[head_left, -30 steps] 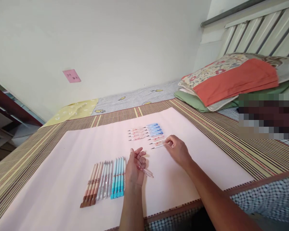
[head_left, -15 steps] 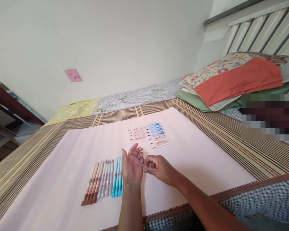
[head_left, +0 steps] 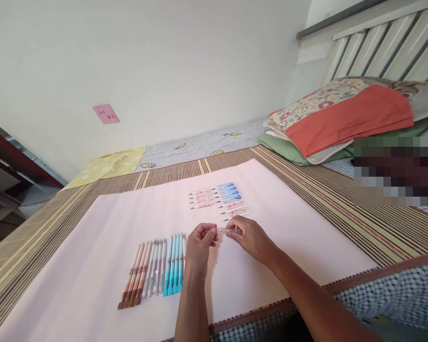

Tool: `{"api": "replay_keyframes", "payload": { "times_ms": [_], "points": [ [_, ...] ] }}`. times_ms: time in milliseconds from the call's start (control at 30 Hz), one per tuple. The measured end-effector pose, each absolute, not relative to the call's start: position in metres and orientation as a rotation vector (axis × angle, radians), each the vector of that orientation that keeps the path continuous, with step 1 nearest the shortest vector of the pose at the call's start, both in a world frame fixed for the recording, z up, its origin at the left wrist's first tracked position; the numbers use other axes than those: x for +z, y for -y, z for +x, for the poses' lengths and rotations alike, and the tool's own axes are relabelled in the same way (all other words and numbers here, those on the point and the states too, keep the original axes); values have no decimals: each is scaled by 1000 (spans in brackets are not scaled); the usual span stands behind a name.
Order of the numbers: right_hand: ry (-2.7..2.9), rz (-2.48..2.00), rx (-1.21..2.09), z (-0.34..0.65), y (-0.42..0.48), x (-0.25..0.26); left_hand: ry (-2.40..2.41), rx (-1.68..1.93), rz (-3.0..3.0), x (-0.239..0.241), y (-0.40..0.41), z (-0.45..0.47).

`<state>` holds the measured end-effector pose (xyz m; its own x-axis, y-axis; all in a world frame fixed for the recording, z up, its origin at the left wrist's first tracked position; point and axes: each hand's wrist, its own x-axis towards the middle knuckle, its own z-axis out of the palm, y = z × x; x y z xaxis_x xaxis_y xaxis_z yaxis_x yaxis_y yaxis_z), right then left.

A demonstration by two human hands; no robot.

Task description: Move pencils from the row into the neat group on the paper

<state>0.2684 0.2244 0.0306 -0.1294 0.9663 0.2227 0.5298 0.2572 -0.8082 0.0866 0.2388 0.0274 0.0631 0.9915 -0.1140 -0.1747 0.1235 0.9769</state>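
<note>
A clear pen barrel with a pinkish pattern (head_left: 221, 230) is stretched level between my two hands, above the pale pink sheet (head_left: 292, 247). My left hand (head_left: 201, 244) pinches its left end between thumb and fingertips. At the other end, my right hand (head_left: 248, 235) closes its thumb and fingers round the barrel. Just beyond my right hand lie pen refills (head_left: 231, 213) and small patterned clear pieces, partly covered by that hand. Beside my left forearm is a row of turquoise pens (head_left: 174, 266), and a pale pen there is mostly hidden.
Clear-and-white pens (head_left: 155, 268) and brown-ended pens (head_left: 133, 280) continue the row leftward. Farther back are blue pen parts (head_left: 230, 191) with more refills. The sheet lies on a striped mat (head_left: 321, 213); pillows (head_left: 349, 123) are at the right, by the wall (head_left: 181, 71).
My left hand has turned from an open, upward palm to a pinch on the barrel. My right hand has moved slightly up and right, with the barrel now held between both.
</note>
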Motion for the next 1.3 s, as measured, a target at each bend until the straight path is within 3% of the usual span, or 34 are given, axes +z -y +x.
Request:
{"api": "replay_keyframes", "payload": {
  "times_ms": [333, 800, 1300],
  "points": [
    [1885, -1338, 866, 295, -225, 43, -1070, 1104, 1170, 19, -237, 99],
    [1984, -1751, 140, 316, -255, 4, -1151, 1145, 961, 29, -234, 103],
    [1928, -1693, 111, 318, -255, 0, -1152, 1158, 969, 28, -233, 104]
  ]
}}
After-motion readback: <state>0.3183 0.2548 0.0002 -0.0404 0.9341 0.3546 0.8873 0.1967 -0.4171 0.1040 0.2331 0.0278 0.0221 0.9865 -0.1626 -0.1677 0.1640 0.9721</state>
